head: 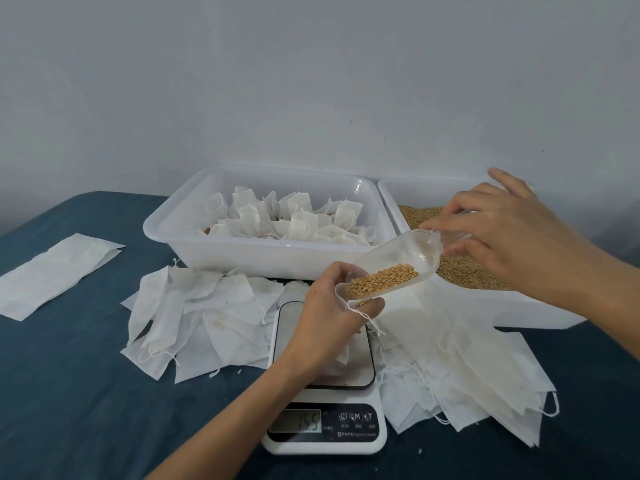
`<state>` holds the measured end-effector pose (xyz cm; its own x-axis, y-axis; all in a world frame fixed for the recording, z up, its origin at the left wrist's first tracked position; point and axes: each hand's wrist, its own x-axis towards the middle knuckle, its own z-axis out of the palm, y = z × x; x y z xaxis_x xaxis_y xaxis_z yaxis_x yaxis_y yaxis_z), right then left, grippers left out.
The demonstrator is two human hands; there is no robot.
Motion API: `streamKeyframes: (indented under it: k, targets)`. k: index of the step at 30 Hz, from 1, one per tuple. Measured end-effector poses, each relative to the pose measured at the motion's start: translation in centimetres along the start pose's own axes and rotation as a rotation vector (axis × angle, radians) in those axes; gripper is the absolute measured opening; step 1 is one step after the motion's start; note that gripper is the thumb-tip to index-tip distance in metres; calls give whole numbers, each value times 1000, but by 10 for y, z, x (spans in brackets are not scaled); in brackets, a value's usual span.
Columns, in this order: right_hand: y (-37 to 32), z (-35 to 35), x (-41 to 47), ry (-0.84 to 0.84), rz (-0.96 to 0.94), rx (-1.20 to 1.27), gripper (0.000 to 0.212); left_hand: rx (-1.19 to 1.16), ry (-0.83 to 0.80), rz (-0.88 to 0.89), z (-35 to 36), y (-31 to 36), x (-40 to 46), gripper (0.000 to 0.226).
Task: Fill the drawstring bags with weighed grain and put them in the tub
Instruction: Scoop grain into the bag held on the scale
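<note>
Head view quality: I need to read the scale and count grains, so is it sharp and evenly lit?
Head view: soft, even light, faint shadows; the scale display is dim and blurred, its digits hard to read; grain in the scoop is fairly distinct; wide-angle bending shows at the frame edges; the right hand is slightly smeared.

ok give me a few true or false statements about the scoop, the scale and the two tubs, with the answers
1. The clear scoop holds grain. True.
2. The right hand holds the scoop's handle. True.
3. The left tub is full of loose grain. False: it holds filled drawstring bags; the loose grain lies in the right tub.
4. The kitchen scale has its display switched off. False: it shows digits.
5. The left hand is over the scale, at the scoop's mouth. True.
6. The empty bags are stacked inside the right tub. False: they lie on the blue tabletop.
</note>
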<state>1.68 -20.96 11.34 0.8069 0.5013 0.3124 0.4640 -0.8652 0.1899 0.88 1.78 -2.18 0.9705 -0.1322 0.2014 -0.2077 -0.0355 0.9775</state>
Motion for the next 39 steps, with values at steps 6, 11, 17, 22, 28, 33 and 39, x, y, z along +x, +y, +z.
streamKeyframes:
  k: [6, 11, 17, 22, 28, 33, 39]
  targets:
    - [4, 5, 0, 14, -14, 8, 37, 5, 1, -3, 0, 1, 1, 29]
    - [9, 11, -2, 8, -11, 23, 38, 12, 0, 9, -2, 1, 1, 28]
    - [12, 28, -1, 4, 36, 195, 30, 16, 5, -4, -5, 2, 4, 28]
    - [14, 41, -2, -14, 45, 239, 29, 14, 28, -30, -5, 3, 4, 27]
    - [16, 42, -3, -16, 62, 259, 30, 33, 18, -47, -6, 3, 4, 27]
    - [12, 36, -4, -12, 75, 214, 32, 26, 5, -65, -6, 5, 3, 26]
    - [7, 18, -1, 20, 26, 44, 38, 7, -11, -70, -6, 6, 3, 28]
